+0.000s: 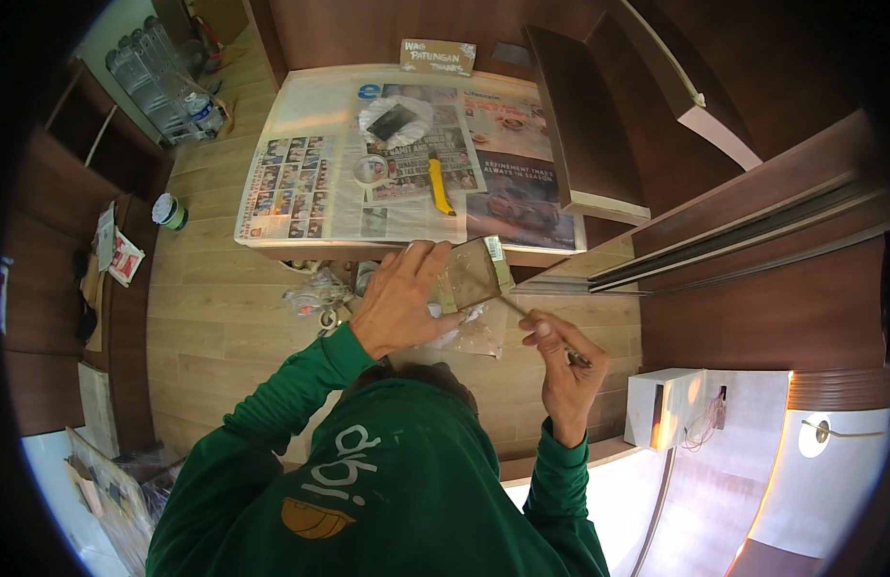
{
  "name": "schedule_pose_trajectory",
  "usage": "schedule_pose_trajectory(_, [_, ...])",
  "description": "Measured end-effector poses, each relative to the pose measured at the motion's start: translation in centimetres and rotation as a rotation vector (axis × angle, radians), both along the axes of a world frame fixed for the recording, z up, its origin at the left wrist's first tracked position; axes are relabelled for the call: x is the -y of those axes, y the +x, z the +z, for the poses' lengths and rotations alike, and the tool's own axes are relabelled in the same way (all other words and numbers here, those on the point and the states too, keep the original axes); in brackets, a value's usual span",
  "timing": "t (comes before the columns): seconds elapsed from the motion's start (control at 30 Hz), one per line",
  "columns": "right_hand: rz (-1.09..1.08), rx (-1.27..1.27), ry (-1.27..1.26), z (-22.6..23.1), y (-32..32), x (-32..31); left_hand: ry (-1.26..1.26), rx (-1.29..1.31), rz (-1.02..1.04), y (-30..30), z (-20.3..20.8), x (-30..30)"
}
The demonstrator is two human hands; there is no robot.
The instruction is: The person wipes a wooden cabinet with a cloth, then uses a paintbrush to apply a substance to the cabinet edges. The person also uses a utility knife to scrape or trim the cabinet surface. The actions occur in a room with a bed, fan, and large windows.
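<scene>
My left hand is closed round one end of a small flat rectangular panel, with strips of pale tape on two sides. Between the fingers of my right hand is a thin stick-like tool, its tip at the panel's near right edge. Whether it is a brush I cannot make out. Beyond both hands, a yellow utility knife lies on newspaper covering a low surface. Left of the knife is a roll of tape. Farther back, a dark rectangular piece rests on a round white plastic-covered item.
Plastic bags and small items lie on the wooden floor beneath the hands. Brown shelving rises at the right. A jar and a water bottle stand at the left. A cardboard sign leans at the back.
</scene>
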State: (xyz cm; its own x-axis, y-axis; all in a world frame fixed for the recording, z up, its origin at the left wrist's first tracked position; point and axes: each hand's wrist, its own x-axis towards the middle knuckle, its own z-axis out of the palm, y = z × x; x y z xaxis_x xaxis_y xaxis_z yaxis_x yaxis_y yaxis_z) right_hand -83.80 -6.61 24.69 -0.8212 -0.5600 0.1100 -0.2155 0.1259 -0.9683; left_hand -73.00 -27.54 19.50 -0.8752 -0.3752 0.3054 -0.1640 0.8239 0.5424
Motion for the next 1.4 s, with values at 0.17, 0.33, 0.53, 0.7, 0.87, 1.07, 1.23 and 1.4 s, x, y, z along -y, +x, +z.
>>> schedule_pose_trajectory(0.17, [-0.029, 0.036, -0.022, 0.0, 0.7, -1.3, 0.041, -0.038, 0.062, 0.2, -0.4, -0.5])
schedule_pose_trajectory(0.33, [-0.010, 0.029, -0.142, -0.4, 0.3, -3.8, 0.120, -0.071, 0.149, -0.7, 0.0, -1.6])
schedule_pose_trajectory(0.53, [0.124, -0.053, -0.103, -1.4, -3.3, -8.3, 0.190, -0.091, 0.246, -3.4, 0.2, -4.6])
schedule_pose_trajectory(0.7, [0.140, -0.030, -0.183, -1.6, -7.4, -12.1, 0.150, -0.107, 0.296, -6.8, 0.1, -8.4])
schedule_pose_trajectory(0.87, [0.245, -0.076, -0.206, -3.0, -11.4, -13.5, 0.160, -0.168, 0.375, -9.1, 0.4, -10.9])
schedule_pose_trajectory(1.07, [-0.021, 0.191, -0.471, -5.4, -18.3, -14.6, 0.184, -0.225, 0.517, -7.6, 0.3, -11.2])
schedule_pose_trajectory(1.23, [-0.224, 0.305, -0.487, -8.3, -22.3, -13.1, 0.284, -0.129, 0.674, -4.0, -0.7, -12.0])
schedule_pose_trajectory(1.4, [-0.252, 0.345, -0.473, -9.5, -23.1, -11.8, 0.301, -0.034, 0.796, -1.0, -1.5, -12.6])
